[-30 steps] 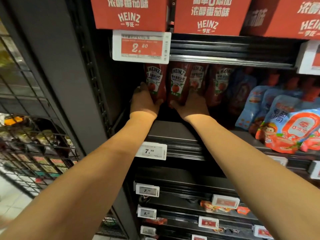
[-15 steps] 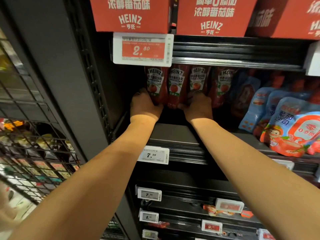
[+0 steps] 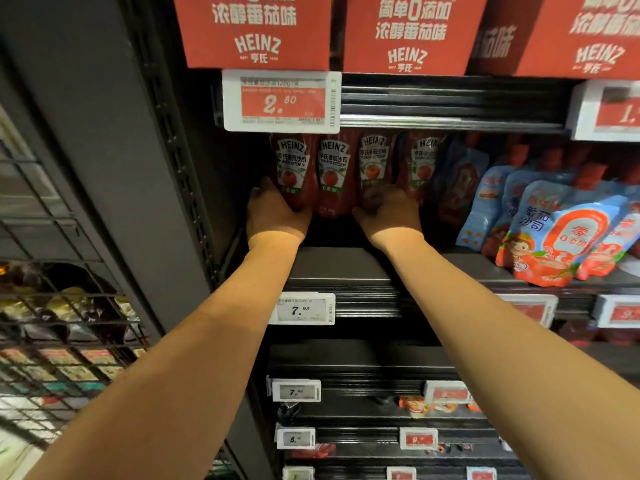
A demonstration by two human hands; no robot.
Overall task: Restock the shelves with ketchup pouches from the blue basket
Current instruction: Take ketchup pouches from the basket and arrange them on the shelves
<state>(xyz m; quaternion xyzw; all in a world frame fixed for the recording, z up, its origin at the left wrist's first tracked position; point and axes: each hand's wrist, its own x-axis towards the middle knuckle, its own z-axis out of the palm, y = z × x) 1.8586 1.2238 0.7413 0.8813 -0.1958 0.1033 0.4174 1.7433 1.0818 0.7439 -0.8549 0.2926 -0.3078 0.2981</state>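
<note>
Little changed since half a second ago: both hands still low on the upright Heinz ketchup pouches (image 3: 349, 171) at shelf (image 3: 346, 268) rear. Left hand (image 3: 275, 213) cupping leftmost pouch (image 3: 292, 171); right hand (image 3: 389, 213) curled round third pouch (image 3: 374, 164). Blue pouches (image 3: 561, 230) rightward.

I am looking into a dark metal shelving unit (image 3: 346, 268) in a shop aisle, dimly lit under each tier. Red Heinz cartons (image 3: 256, 29) line the top tier. White and red price tags (image 3: 281, 101) clip to the shelf edges. A dark perforated upright (image 3: 166, 133) frames the left side, and beyond it stands a black wire rack (image 3: 62, 334) of packaged goods.
</note>
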